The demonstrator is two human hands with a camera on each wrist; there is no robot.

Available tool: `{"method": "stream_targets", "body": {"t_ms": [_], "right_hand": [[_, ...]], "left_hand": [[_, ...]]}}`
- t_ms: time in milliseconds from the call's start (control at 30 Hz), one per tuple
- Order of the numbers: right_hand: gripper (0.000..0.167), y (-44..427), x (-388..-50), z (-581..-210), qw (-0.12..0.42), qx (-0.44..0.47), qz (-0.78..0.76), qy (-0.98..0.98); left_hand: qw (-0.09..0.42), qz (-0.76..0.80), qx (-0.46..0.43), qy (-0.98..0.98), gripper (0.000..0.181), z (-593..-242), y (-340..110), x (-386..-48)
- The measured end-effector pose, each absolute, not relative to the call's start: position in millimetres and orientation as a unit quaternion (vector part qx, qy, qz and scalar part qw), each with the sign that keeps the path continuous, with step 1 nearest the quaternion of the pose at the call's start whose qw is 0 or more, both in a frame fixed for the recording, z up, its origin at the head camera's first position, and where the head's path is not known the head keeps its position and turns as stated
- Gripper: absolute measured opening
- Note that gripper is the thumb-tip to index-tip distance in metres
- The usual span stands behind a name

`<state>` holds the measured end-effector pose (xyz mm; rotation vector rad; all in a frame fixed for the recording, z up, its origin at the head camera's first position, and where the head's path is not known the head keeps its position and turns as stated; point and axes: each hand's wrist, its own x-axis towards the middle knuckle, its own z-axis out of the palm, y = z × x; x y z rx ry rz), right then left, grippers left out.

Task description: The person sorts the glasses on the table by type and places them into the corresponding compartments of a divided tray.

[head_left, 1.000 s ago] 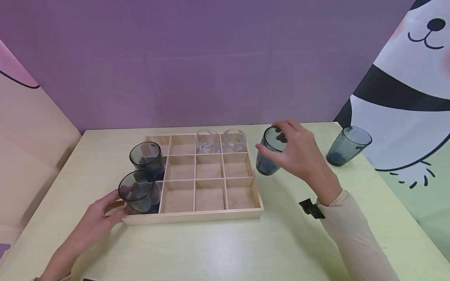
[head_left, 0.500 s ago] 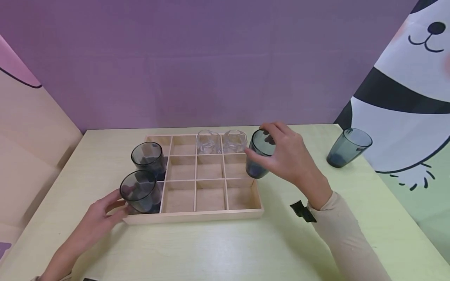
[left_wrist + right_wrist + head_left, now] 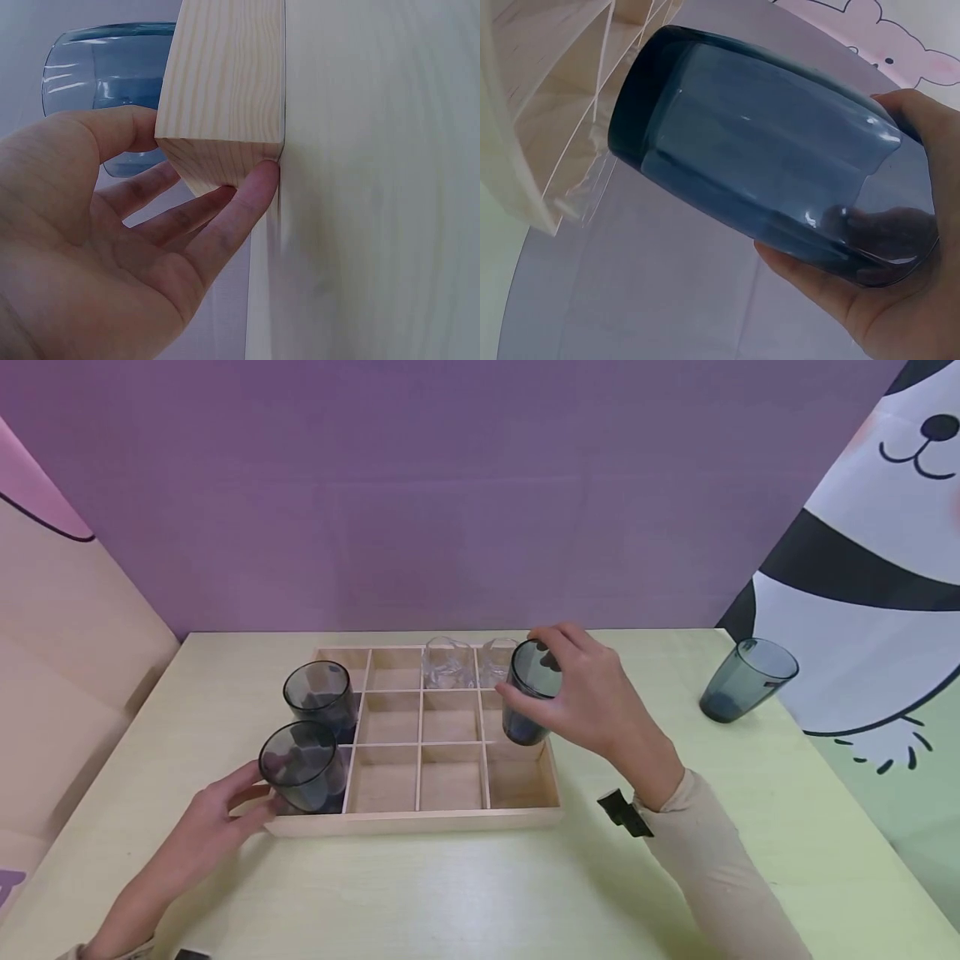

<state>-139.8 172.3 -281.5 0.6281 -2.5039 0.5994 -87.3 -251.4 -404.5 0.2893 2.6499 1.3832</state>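
Observation:
My right hand (image 3: 581,697) grips a blue-grey drinking glass (image 3: 525,722) near its rim. In the head view the glass is over the right side of a wooden divided tray (image 3: 450,821), and in the right wrist view its base (image 3: 634,105) is off the tray. My left hand (image 3: 206,827) holds the tray's near left corner (image 3: 225,142), thumb and fingers about it. Beside that hand, a dark glass (image 3: 300,764) stands in the near left compartment, with another dark glass (image 3: 321,693) behind it.
Two small clear glasses (image 3: 448,664) sit in the tray's back row, the right one partly hidden by the held glass. Another blue-grey glass (image 3: 746,681) stands on the table (image 3: 420,893) at the far right. A purple wall (image 3: 450,493) rises behind the table.
My right hand has carried the drinking glass leftward, from beside the tray to over its right side. The left hand has stayed at the tray's corner.

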Motion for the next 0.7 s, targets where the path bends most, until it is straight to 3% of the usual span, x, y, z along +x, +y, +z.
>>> {"method": "stream_targets", "body": {"t_ms": [700], "right_hand": [[0.053, 125.7, -174.0, -304.4, 0.256, 0.297, 0.248, -0.886]], "left_hand": [[0.065, 0.46, 0.102, 0.88, 0.045, -406.6, -252.0, -87.1]]}}
